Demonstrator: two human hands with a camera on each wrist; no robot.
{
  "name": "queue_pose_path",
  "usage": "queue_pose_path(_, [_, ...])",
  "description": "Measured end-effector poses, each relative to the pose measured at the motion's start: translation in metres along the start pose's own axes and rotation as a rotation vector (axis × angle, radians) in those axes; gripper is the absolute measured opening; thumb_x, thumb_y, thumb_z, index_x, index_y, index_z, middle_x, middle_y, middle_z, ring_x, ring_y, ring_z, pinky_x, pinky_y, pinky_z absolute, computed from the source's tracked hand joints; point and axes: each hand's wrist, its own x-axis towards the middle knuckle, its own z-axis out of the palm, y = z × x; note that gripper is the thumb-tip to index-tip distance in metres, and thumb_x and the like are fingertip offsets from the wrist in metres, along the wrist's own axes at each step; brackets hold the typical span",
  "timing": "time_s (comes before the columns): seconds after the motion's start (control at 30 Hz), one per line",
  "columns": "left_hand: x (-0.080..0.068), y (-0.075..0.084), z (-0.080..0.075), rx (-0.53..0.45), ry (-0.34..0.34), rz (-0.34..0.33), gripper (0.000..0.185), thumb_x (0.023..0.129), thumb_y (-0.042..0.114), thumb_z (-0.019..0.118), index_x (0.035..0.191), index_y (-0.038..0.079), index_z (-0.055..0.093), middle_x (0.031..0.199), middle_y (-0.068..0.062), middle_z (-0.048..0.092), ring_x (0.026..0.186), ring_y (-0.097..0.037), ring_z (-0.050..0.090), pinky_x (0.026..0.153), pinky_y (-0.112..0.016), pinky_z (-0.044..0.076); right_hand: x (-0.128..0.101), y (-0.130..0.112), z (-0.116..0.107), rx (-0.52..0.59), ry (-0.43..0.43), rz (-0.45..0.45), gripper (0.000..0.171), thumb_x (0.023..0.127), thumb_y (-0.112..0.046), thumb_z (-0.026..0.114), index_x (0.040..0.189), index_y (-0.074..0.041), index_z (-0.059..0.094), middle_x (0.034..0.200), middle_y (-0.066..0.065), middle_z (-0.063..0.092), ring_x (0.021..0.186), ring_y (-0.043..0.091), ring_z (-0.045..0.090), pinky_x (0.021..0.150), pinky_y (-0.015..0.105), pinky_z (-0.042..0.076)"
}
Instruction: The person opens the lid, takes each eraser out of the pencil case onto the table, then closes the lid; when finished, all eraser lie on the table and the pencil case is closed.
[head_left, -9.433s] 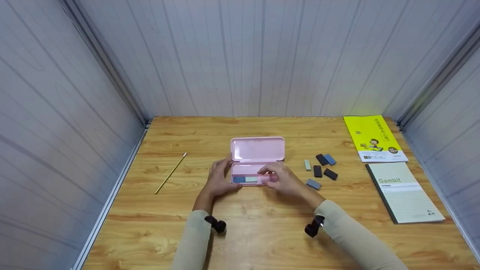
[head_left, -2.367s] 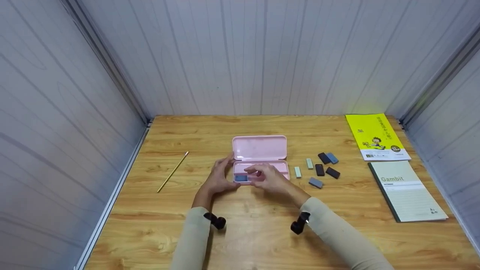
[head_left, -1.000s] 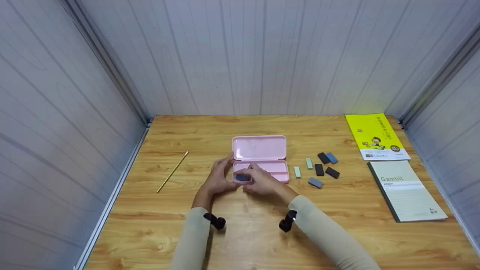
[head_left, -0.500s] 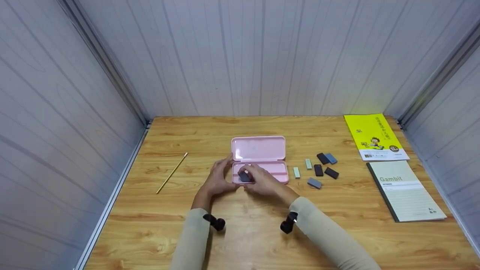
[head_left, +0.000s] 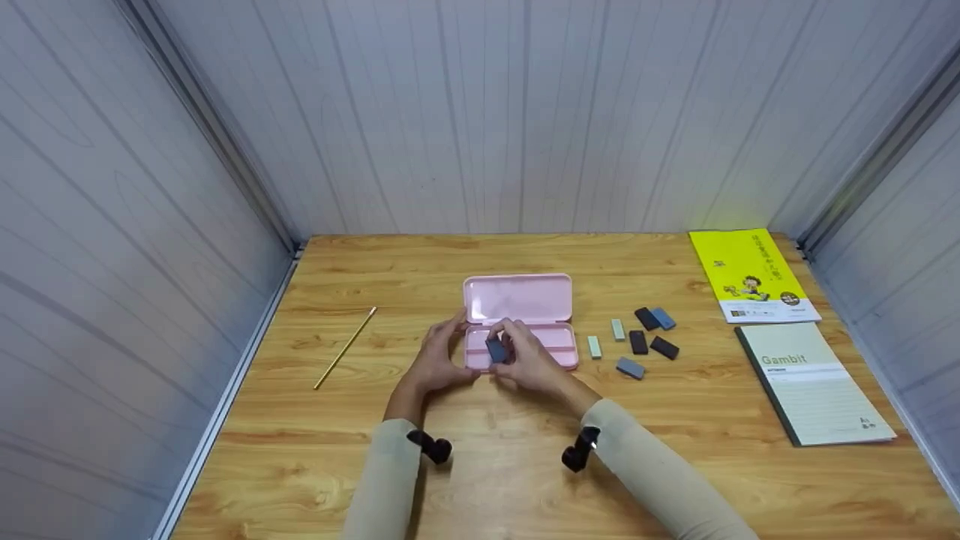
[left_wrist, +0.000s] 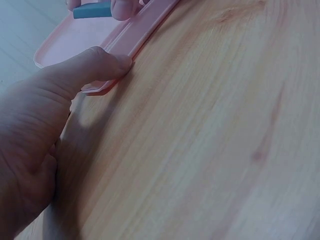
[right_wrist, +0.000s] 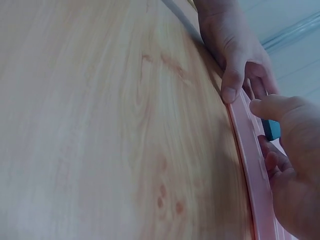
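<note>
A pink pencil case [head_left: 561,358] lies with its lid folded back in the middle of the table. My left hand [head_left: 436,356] grips its left end; in the left wrist view the thumb [left_wrist: 95,65] presses the front edge. Just above the front compartment, my right hand [head_left: 527,361] pinches a tilted blue eraser [head_left: 496,349] between thumb and fingers. The eraser [right_wrist: 271,129] is partly hidden by the fingers in the right wrist view. To the right of the case lie two pale green erasers, the nearer one [head_left: 594,347] close to its side.
Several dark and blue erasers, including a black one [head_left: 638,343] and a grey-blue one [head_left: 630,367], lie farther right. A yellow booklet [head_left: 750,274] and a Gambit notebook [head_left: 814,386] lie at the right edge. A gold pencil [head_left: 345,349] is at left.
A pale green eraser has gone from the case to the table at its right. My right hand has since taken the blue eraser and lifted it out of the front compartment. The left hand stays put.
</note>
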Motion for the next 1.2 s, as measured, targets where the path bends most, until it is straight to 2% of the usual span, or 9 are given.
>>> queue_pose_path(0.23, [0.000, 0.000, -0.001, 0.000, -0.010, -0.015, 0.124, 0.073, 0.016, 0.099, 0.179, 0.021, 0.034, 0.173, -0.019, 0.052, 0.163, -0.043, 0.037, 0.136, -0.068, 0.032, 0.003, -0.017, -0.009, 0.009, -0.050, 0.135, 0.043, 0.093, -0.004, 0.084, 0.133, -0.010, 0.070, 0.115, 0.018, 0.063, 0.101, 0.021, 0.062, 0.090, 0.031, 0.053])
queue_pose_path(0.43, [0.000, -0.001, 0.000, 0.006, -0.004, -0.009, 0.125, 0.072, 0.016, 0.100, 0.179, 0.020, 0.034, 0.169, -0.017, 0.058, 0.162, -0.043, 0.038, 0.136, -0.070, 0.031, 0.001, -0.018, -0.013, -0.010, -0.077, 0.184, 0.046, 0.098, -0.009, 0.082, 0.143, -0.013, 0.075, 0.117, 0.015, 0.062, 0.107, 0.021, 0.061, 0.097, 0.036, 0.054])
queue_pose_path(0.57, [0.000, 0.000, 0.000, -0.006, -0.008, -0.006, 0.125, 0.072, 0.017, 0.100, 0.178, 0.018, 0.034, 0.170, -0.016, 0.057, 0.162, -0.043, 0.038, 0.137, -0.070, 0.030, 0.000, -0.016, -0.016, -0.005, -0.093, 0.194, 0.049, 0.098, -0.006, 0.080, 0.147, -0.009, 0.074, 0.111, 0.013, 0.062, 0.102, 0.019, 0.057, 0.093, 0.031, 0.050])
queue_pose_path(0.73, [0.001, -0.001, -0.001, -0.005, -0.007, -0.002, 0.124, 0.073, 0.019, 0.100, 0.179, 0.018, 0.034, 0.169, -0.018, 0.057, 0.162, -0.042, 0.038, 0.137, -0.067, 0.031, -0.003, -0.015, -0.021, 0.019, -0.076, 0.171, 0.035, 0.097, -0.001, 0.076, 0.132, -0.002, 0.081, 0.103, 0.013, 0.065, 0.093, 0.013, 0.056, 0.085, 0.022, 0.048])
queue_pose_path(0.9, [0.001, -0.002, 0.000, 0.002, -0.008, 0.002, 0.124, 0.074, 0.019, 0.100, 0.179, 0.018, 0.033, 0.165, -0.017, 0.061, 0.163, -0.042, 0.038, 0.137, -0.069, 0.030, -0.004, -0.011, -0.024, 0.018, -0.038, 0.137, 0.022, 0.097, 0.000, 0.076, 0.117, 0.000, 0.085, 0.097, 0.013, 0.065, 0.089, 0.010, 0.054, 0.081, 0.020, 0.046])
queue_pose_path(1.03, [0.001, -0.002, 0.000, 0.005, -0.015, 0.001, 0.124, 0.075, 0.020, 0.100, 0.179, 0.017, 0.032, 0.162, -0.013, 0.066, 0.164, -0.041, 0.037, 0.138, -0.067, 0.030, -0.005, -0.010, -0.027, 0.029, -0.006, 0.133, 0.019, 0.095, 0.001, 0.077, 0.112, 0.001, 0.084, 0.096, 0.014, 0.065, 0.088, 0.009, 0.054, 0.081, 0.019, 0.046])
queue_pose_path(1.2, [0.002, -0.001, 0.001, 0.009, -0.012, -0.001, 0.125, 0.074, 0.020, 0.100, 0.179, 0.018, 0.032, 0.165, -0.014, 0.063, 0.163, -0.041, 0.038, 0.138, -0.066, 0.031, -0.006, -0.009, -0.033, 0.055, 0.001, 0.164, 0.020, 0.095, 0.001, 0.076, 0.113, -0.002, 0.084, 0.101, 0.013, 0.065, 0.093, 0.011, 0.057, 0.084, 0.020, 0.049])
